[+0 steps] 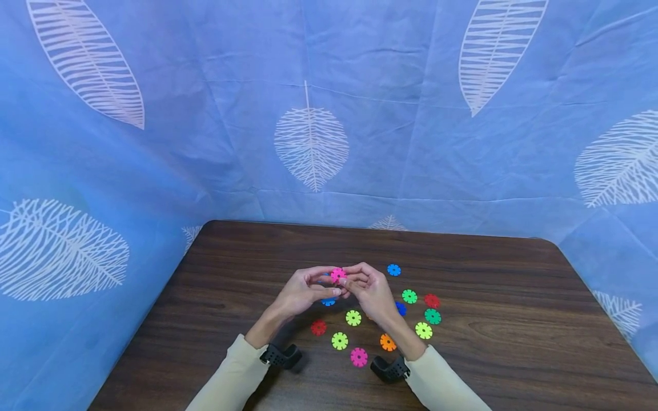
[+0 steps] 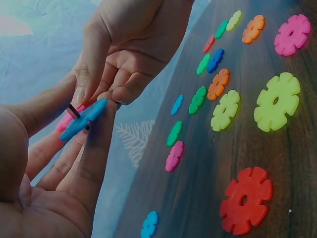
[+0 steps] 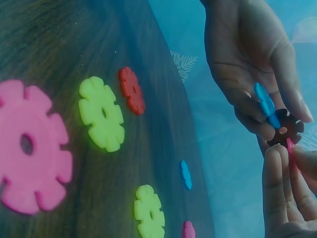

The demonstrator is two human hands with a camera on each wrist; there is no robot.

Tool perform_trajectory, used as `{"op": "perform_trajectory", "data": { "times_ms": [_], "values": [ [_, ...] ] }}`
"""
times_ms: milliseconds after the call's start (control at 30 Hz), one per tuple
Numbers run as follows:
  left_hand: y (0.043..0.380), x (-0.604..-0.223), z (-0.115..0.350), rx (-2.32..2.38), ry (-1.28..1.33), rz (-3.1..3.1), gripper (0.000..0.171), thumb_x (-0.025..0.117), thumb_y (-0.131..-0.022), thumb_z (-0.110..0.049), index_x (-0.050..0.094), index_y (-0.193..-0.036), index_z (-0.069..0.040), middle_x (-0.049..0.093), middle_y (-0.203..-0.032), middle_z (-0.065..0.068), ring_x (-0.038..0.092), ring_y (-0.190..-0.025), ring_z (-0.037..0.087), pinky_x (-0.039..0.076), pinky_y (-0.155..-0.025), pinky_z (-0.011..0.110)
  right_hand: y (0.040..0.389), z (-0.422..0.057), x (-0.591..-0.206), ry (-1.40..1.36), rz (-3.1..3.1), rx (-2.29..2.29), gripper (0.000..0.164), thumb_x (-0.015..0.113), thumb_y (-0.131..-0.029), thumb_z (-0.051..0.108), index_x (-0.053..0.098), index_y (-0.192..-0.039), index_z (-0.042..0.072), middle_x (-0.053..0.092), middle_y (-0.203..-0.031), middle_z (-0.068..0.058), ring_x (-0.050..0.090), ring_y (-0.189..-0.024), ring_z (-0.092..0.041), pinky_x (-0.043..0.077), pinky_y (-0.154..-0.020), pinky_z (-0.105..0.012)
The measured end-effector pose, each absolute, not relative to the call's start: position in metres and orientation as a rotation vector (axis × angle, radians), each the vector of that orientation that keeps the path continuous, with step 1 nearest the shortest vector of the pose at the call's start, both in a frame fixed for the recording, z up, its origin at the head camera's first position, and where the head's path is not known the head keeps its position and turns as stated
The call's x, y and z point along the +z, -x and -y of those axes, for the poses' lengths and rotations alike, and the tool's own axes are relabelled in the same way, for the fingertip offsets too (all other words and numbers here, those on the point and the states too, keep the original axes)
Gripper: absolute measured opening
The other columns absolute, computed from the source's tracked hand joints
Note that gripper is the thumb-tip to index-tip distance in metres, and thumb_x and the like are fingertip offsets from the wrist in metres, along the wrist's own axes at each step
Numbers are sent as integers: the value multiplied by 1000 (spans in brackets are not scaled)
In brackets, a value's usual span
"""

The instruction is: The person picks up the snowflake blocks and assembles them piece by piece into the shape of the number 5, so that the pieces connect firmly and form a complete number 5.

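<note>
Above the table both hands meet at a small cluster of notched plastic discs. My left hand (image 1: 300, 292) holds a blue disc (image 2: 83, 120) between thumb and fingers, beside a dark disc (image 3: 290, 128) set crosswise to it. With thumb and fingertips my right hand (image 1: 371, 292) pinches a pink disc (image 1: 337, 275) against the dark one. In the right wrist view, the pink disc appears edge-on at the dark disc's rim, partly hidden by the fingertips.
Loose notched discs lie on the dark wooden table (image 1: 231, 274), among them a red disc (image 1: 319, 327), a yellow disc (image 1: 340, 341), a pink one (image 1: 358, 357) and an orange one (image 1: 388, 342). A blue leaf-patterned cloth (image 1: 380, 142) hangs behind.
</note>
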State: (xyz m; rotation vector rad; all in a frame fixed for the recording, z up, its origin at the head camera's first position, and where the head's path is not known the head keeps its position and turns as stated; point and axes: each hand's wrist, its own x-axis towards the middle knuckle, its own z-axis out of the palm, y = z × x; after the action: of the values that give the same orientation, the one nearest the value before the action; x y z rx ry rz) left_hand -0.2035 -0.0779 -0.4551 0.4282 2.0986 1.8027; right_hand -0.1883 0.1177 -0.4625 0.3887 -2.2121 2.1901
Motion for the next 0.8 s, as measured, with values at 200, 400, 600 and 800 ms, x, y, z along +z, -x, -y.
{"op": "perform_trajectory", "data": {
  "times_ms": [200, 400, 600, 800],
  "values": [
    [204, -454, 78, 1792, -438, -2103, 47, 75, -89, -25, 62, -133, -15, 68, -120, 11, 70, -98, 21, 58, -81, 34, 189, -118, -460, -377, 2240, 2162, 21, 65, -94, 0, 62, -114, -5, 69, -95, -25, 70, -72, -19, 60, -69, -33],
    [204, -454, 81, 1782, -457, -2112, 45, 74, -91, -24, 62, -134, -15, 69, -118, 11, 72, -93, 22, 57, -81, 34, 188, -119, -458, -378, 2285, 2151, 24, 64, -95, 1, 62, -118, -4, 69, -97, -26, 71, -80, -35, 60, -72, -35],
    [203, -456, 90, 1750, -414, -2150, 46, 73, -91, -25, 61, -134, -13, 70, -119, 14, 71, -98, 23, 53, -92, 42, 189, -120, -459, -365, 2313, 2172, 32, 65, -94, 1, 61, -125, -3, 66, -103, -33, 69, -87, -44, 60, -76, -36],
    [206, -462, 100, 1676, -311, -2252, 43, 73, -91, -24, 62, -132, -13, 71, -116, 10, 68, -101, 21, 53, -91, 43, 188, -119, -459, -375, 2372, 2165, 32, 65, -94, 4, 62, -126, 3, 67, -105, -29, 66, -94, -47, 58, -80, -38]
  ]
}}
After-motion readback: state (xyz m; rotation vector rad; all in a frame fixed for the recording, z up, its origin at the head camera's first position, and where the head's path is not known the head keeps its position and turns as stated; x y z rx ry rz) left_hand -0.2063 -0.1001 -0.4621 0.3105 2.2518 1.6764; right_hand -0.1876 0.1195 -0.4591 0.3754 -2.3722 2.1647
